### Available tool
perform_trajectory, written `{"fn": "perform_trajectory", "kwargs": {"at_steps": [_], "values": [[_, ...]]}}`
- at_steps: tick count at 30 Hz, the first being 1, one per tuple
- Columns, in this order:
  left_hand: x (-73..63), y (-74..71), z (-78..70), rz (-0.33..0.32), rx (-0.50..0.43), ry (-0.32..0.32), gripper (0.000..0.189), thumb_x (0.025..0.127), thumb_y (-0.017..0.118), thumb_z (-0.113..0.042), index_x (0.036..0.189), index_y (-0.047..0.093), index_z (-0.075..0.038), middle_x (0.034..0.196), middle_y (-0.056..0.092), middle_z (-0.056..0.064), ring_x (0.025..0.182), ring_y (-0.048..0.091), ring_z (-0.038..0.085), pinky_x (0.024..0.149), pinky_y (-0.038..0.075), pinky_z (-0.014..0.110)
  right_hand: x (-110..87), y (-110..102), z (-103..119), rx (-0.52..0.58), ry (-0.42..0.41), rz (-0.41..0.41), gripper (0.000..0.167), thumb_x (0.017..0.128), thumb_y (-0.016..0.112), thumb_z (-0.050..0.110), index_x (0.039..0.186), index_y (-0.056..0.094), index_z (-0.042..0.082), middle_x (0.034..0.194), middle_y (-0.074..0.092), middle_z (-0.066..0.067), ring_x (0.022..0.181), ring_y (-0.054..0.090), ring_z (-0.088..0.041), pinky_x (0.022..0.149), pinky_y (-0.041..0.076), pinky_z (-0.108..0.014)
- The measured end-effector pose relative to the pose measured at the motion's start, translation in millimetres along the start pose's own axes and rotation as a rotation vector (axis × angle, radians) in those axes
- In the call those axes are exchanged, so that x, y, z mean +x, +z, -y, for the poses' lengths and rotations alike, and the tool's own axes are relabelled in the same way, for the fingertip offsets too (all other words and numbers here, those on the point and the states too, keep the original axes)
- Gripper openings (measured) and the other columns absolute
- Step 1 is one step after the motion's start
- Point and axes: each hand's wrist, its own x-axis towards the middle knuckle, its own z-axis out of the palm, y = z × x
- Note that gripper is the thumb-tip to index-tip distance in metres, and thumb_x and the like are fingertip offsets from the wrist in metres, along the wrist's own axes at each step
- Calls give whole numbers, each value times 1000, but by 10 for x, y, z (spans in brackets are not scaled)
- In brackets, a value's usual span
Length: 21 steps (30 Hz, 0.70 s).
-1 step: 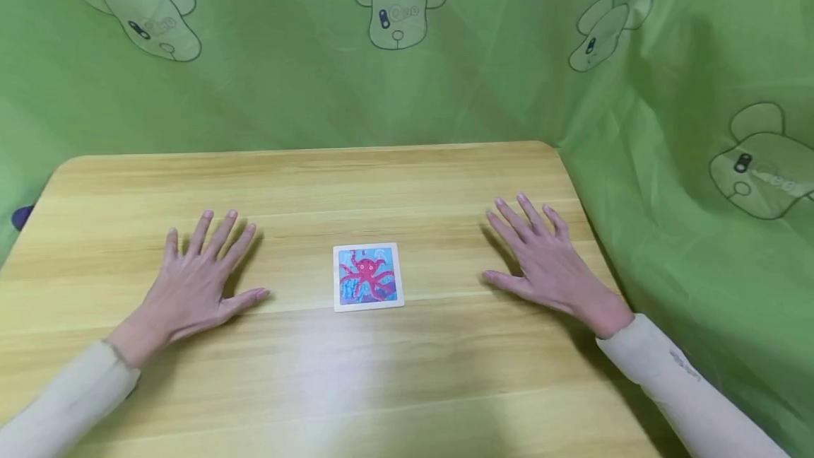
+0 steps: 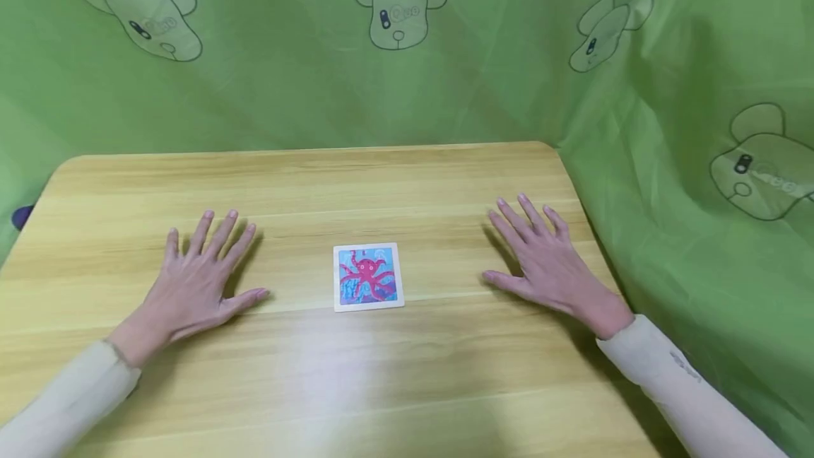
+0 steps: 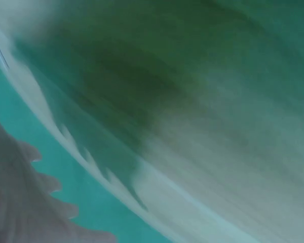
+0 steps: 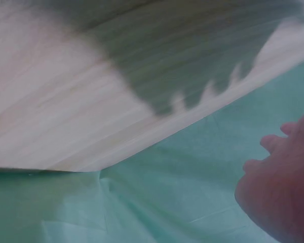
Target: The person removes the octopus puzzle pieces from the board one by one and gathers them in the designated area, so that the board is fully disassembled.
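Observation:
A small square octopus picture board (image 2: 367, 277) lies flat on the wooden table (image 2: 407, 373), between the two hands. It has a pale border and a pink octopus on a blue background. To its left, my left hand (image 2: 193, 288) is palm down over the table, fingers spread and nothing held. On the other side, my right hand (image 2: 547, 267) is spread the same way, also holding nothing. Both hands are apart from the board. Each wrist view shows part of its hand, the left hand (image 3: 15, 197) and the right hand (image 4: 283, 182), with a finger-shaped shadow on the tabletop.
Green cloth (image 2: 280, 55) printed with mouse-like heads hangs behind the table and along its right side. A dark purple object (image 2: 22, 217) pokes out past the table's left edge. Pale sleeves (image 2: 693, 387) cover both forearms.

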Motion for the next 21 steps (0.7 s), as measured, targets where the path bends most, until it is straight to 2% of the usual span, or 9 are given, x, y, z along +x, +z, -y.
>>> {"fn": "perform_trajectory", "kwargs": {"at_steps": [4, 10, 16, 21], "values": [[12, 8, -28, 4, -12, 0, 105, 97, 61, -76, 172, 33, -9, 178, 20, 24, 160, 16, 56, 111, 15, 89, 12, 6, 37, 19, 2, -20, 106, 97, 64, 71, 174, 28, 8, 179, 24, -16, 165, 12, -41, 124, 10, -69], [91, 34, -191, 29, -85, 4, 103, 98, 63, -74, 171, 35, -6, 176, 24, 25, 160, 18, 54, 115, 24, 83, 66, -24, 197, 130, 28, -27, 100, 97, 70, 62, 171, 33, 6, 176, 28, -18, 161, 24, -43, 118, 18, -72], [232, 38, -461, 58, -203, 35, 102, 98, 66, -70, 169, 37, -2, 173, 29, 29, 159, 23, 53, 114, 32, 78, 176, -72, 456, 364, 128, -2, 86, 100, 77, 50, 165, 43, 6, 165, 47, -16, 150, 42, -42, 115, 25, -72], [342, 40, -697, 42, -279, 38, 107, 95, 68, -74, 167, 39, -1, 169, 34, 29, 160, 21, 51, 115, 33, 75, 298, -94, 671, 571, 171, -13, 67, 104, 77, 37, 156, 53, 4, 147, 61, -14, 130, 59, -32, 109, 44, -61]]}}
